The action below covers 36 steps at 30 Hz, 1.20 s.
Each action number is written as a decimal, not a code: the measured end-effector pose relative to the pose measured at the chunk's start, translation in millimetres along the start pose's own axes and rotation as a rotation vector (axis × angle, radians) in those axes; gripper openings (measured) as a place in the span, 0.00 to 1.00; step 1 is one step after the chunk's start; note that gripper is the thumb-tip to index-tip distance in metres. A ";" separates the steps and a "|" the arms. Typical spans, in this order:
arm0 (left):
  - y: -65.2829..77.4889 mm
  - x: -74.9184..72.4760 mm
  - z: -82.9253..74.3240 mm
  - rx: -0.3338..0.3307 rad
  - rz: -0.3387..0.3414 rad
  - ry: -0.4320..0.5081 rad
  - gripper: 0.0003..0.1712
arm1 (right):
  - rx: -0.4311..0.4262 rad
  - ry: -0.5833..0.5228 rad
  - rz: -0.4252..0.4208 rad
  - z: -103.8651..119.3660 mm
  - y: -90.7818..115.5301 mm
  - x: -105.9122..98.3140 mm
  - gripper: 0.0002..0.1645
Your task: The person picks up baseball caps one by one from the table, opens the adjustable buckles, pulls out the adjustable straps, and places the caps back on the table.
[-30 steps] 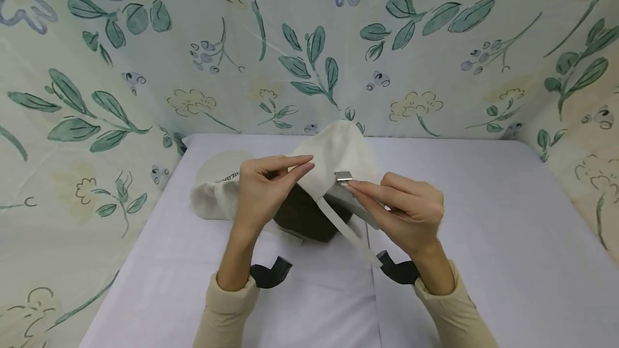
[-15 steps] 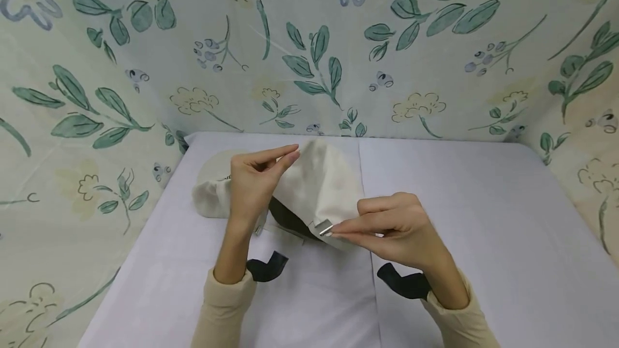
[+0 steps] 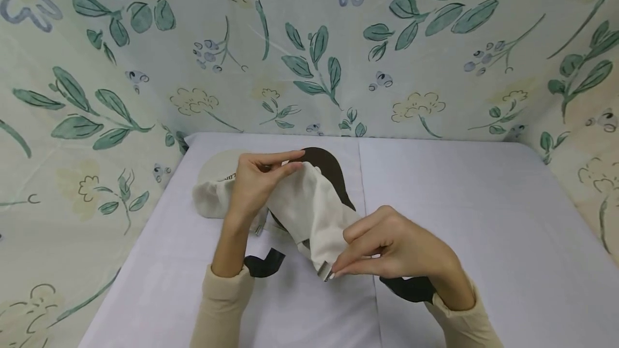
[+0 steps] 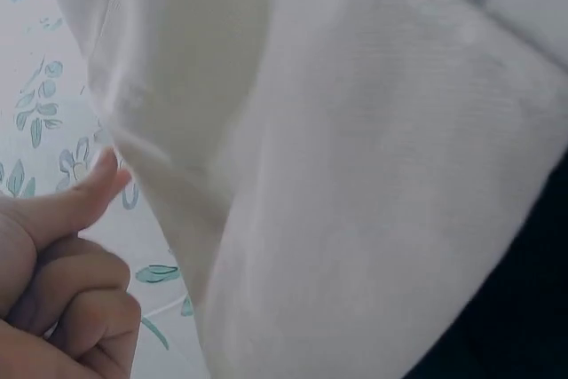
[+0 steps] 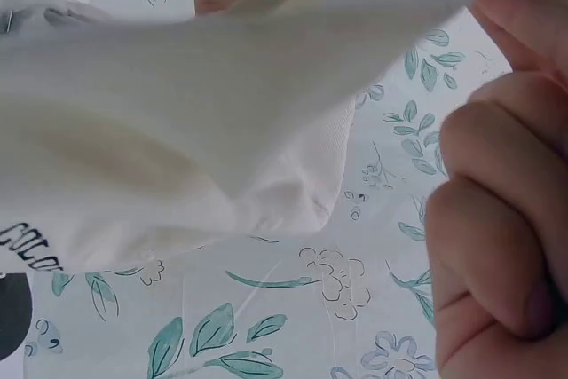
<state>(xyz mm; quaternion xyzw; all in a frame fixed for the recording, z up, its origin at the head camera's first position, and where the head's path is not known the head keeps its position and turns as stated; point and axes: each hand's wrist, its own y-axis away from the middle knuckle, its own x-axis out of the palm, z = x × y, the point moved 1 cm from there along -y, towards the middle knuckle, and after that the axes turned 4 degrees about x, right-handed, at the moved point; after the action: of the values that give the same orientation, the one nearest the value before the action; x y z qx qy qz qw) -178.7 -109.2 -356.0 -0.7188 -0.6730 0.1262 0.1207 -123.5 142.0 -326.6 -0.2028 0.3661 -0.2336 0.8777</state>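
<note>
A cream baseball cap (image 3: 314,203) with a dark brown brim (image 3: 333,176) is held up between both hands, its brim pointing away. Finger and thumb of my left hand (image 3: 256,181) pinch the upper edge of its crown. Lower down, my right hand (image 3: 396,246) pinches the back strap beside a small metal buckle (image 3: 325,270). In the left wrist view the pale cloth (image 4: 355,175) fills most of the frame, with fingertips right at its edge. Dark lettering (image 5: 31,250) shows on the cap in the right wrist view.
Behind my left hand lies a second cream cap (image 3: 210,197) with dark lettering, partly hidden; a metal buckle (image 3: 259,230) shows near it. A white cloth (image 3: 459,203) covers the table. Floral fabric (image 3: 338,58) hangs behind and at both sides.
The cap has turned so that its brown brim now shows at the far side. My right hand has brought the buckle down and toward me; the left hand has shifted slightly.
</note>
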 end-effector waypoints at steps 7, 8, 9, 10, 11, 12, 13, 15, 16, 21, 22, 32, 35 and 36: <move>-1.0 -2.7 2.2 -0.045 0.159 0.008 0.13 | 0.057 -0.008 0.078 1.8 0.0 1.0 0.09; -1.3 -2.4 2.6 -0.040 0.166 0.005 0.14 | 0.060 -0.010 0.090 1.8 -0.1 1.5 0.09; -1.4 -2.1 3.1 -0.037 0.172 0.002 0.13 | 0.059 -0.010 0.101 1.5 -0.2 2.0 0.08; -1.4 -1.9 3.5 -0.035 0.179 0.000 0.13 | 0.063 -0.008 0.111 1.2 -0.3 2.4 0.07; -1.5 -1.7 3.8 -0.034 0.185 0.004 0.13 | 0.067 -0.005 0.120 0.9 -0.4 3.0 0.06; -1.6 -1.5 4.5 -0.031 0.193 0.006 0.12 | 0.075 0.000 0.129 0.5 -0.3 3.5 0.05; -1.5 -1.3 4.8 -0.029 0.201 0.007 0.12 | 0.082 0.006 0.136 0.0 -0.3 4.1 0.04; -1.3 -1.1 5.6 -0.025 0.212 0.009 0.10 | 0.109 0.016 0.146 -0.9 0.0 5.1 0.03; -1.3 -0.9 5.7 -0.020 0.216 0.013 0.10 | 0.124 0.021 0.150 -1.4 0.2 5.6 0.03; -1.7 0.2 6.1 0.006 0.221 0.042 0.09 | 0.211 -0.010 0.143 -3.5 0.8 4.8 0.02; -1.6 0.7 5.4 0.009 0.222 0.048 0.09 | 0.228 -0.018 0.112 -3.6 1.1 3.7 0.03; -0.4 4.3 -0.4 0.002 0.206 0.040 0.09 | 0.424 0.201 -0.566 -14.7 0.0 0.3 0.14; 0.3 5.8 -0.8 -0.005 0.198 0.035 0.09 | 0.452 0.209 -0.635 -20.1 -1.3 9.5 0.13; 0.5 6.2 -1.0 -0.006 0.195 0.032 0.09 | 0.453 0.218 -0.655 -21.2 -1.3 12.6 0.13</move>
<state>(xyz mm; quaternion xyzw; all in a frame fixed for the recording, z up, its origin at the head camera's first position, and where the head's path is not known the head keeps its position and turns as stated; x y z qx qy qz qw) -177.5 -103.0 -355.4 -0.7832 -0.5981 0.1240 0.1164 -131.6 130.0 -346.7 -0.0844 0.3122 -0.5953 0.7356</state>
